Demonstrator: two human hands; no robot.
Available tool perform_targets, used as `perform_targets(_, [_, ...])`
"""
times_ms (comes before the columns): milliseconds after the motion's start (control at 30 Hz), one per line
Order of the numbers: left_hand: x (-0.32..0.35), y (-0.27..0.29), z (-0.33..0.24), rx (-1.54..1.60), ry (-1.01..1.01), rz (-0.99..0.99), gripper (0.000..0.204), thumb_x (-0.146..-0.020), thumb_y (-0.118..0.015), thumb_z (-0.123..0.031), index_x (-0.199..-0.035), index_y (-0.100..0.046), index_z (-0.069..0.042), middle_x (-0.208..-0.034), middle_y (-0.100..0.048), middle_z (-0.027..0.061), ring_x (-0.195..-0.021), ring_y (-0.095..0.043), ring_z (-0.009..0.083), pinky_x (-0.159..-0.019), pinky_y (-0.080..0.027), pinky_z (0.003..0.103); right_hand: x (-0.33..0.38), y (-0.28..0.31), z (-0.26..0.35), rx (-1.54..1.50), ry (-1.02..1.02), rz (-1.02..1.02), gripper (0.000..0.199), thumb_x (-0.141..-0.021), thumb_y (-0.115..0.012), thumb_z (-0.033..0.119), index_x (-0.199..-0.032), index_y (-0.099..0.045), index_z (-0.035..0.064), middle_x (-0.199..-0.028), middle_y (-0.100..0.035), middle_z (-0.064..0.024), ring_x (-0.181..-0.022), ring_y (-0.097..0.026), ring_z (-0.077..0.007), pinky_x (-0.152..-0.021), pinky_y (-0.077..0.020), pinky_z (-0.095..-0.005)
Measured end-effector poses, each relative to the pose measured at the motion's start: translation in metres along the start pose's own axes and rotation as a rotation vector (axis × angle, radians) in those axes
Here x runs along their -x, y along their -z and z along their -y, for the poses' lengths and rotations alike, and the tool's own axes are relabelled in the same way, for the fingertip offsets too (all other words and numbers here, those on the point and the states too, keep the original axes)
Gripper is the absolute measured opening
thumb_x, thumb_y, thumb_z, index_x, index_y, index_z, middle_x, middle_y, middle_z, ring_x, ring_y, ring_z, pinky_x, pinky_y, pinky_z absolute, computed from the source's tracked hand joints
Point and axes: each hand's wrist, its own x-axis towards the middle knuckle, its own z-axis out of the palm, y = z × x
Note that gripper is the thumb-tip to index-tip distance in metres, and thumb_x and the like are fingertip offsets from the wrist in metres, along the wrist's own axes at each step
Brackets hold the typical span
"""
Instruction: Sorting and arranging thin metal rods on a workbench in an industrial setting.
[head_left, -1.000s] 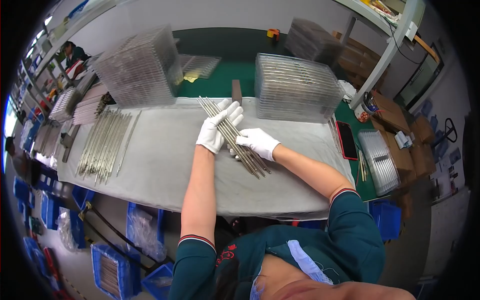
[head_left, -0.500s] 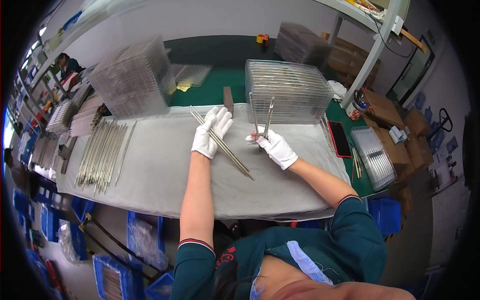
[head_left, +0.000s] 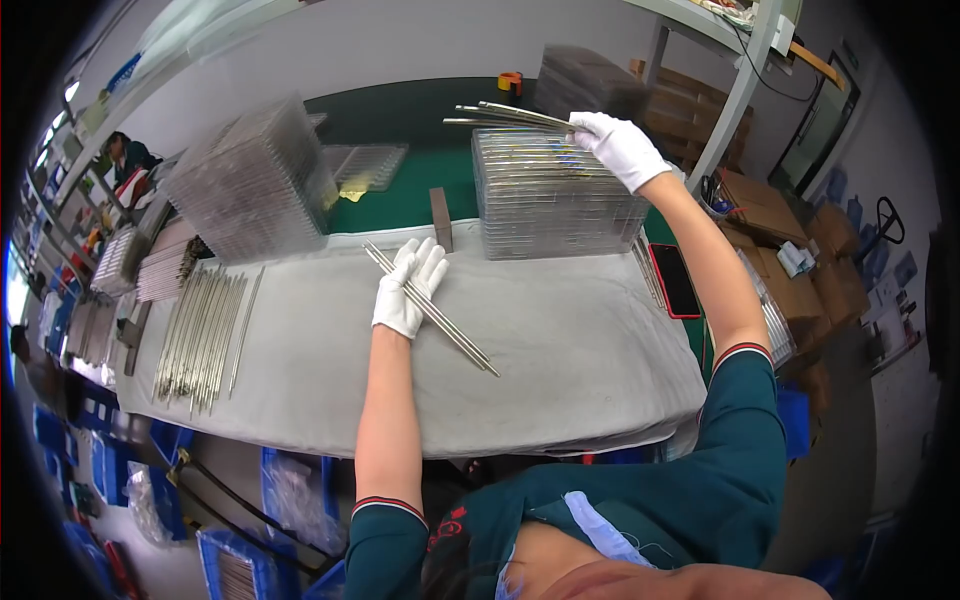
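Note:
My left hand [head_left: 408,288], in a white glove, is over the grey cloth [head_left: 560,330] with its palm up. A few thin metal rods [head_left: 452,332] lie slantwise across that palm, held under the thumb. My right hand [head_left: 620,150], also gloved, is raised at the stack of clear plastic trays [head_left: 560,215]. Its closed fingers grip the ends of several metal rods [head_left: 505,114], which point left above the top tray. More rods seem to lie in the top tray, partly hidden by my right hand. On the cloth at left is a row of loose metal rods [head_left: 205,335].
A tall stack of clear trays [head_left: 250,185] stands at the back left, near a single tray [head_left: 370,165]. A brown block [head_left: 441,219] stands at the cloth's far edge. A red-edged phone [head_left: 675,281] lies at right, by a shelf post [head_left: 735,95]. Blue bins [head_left: 235,560] sit below.
My right hand has swung up and away to the tray stack, and its rods have turned from upright to nearly level. My left hand stays nearly in place with its rods.

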Motion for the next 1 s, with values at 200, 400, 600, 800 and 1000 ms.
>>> perform_targets(200, [-0.001,-0.003,0.004,-0.005,0.016,-0.044,0.05,-0.091,-0.041,-0.007,-0.136,-0.02,0.0,-0.137,-0.029,0.02,-0.124,-0.036,0.0344,-0.102,-0.035,0.047,-0.031,-0.028,-0.063,0.228,-0.082,0.07,0.022,-0.085,-0.052,0.023,-0.101,-0.06,0.011,-0.099,-0.061,-0.0119,-0.091,-0.059,-0.0317,-0.08,-0.0466,-0.0391])
perform_targets(400, [0.0,-0.003,0.001,-0.01,0.01,-0.027,0.051,-0.09,-0.043,-0.007,-0.135,-0.021,0.0,-0.137,-0.03,0.0199,-0.124,-0.035,0.0346,-0.102,-0.036,0.046,-0.042,-0.044,-0.069,0.276,-0.128,0.228,0.022,-0.084,-0.052,0.024,-0.1,-0.061,0.0115,-0.097,-0.063,-0.0124,-0.091,-0.059,-0.0313,-0.079,-0.0468,-0.0405])
perform_targets(600, [-0.002,0.0,0.0,-0.016,0.003,-0.013,0.052,-0.09,-0.044,-0.007,-0.135,-0.021,0.0,-0.137,-0.03,0.0199,-0.124,-0.036,0.0345,-0.102,-0.035,0.046,-0.048,-0.045,-0.068,0.281,-0.099,0.242,0.025,-0.085,-0.051,0.025,-0.104,-0.061,0.0123,-0.099,-0.063,-0.0109,-0.092,-0.058,-0.031,-0.08,-0.0465,-0.0396])
perform_targets(800, [-0.002,-0.001,0.002,0.0,0.006,-0.002,0.051,-0.089,-0.045,-0.007,-0.135,-0.022,0.0,-0.136,-0.031,0.0198,-0.124,-0.036,0.0347,-0.102,-0.036,0.046,-0.059,-0.052,-0.068,0.312,-0.09,0.296,0.026,-0.086,-0.05,0.025,-0.107,-0.062,0.0139,-0.101,-0.063,-0.0103,-0.093,-0.059,-0.03,-0.08,-0.0464,-0.0393])
perform_targets(1000, [-0.001,-0.003,0.002,-0.001,0.009,-0.006,0.051,-0.09,-0.043,-0.007,-0.135,-0.022,0.0,-0.137,-0.03,0.0195,-0.124,-0.036,0.0343,-0.102,-0.035,0.046,-0.053,-0.05,-0.068,0.315,-0.082,0.221,0.026,-0.087,-0.049,0.029,-0.106,-0.061,0.0153,-0.101,-0.063,-0.0097,-0.091,-0.06,-0.0298,-0.079,-0.0472,-0.0389])
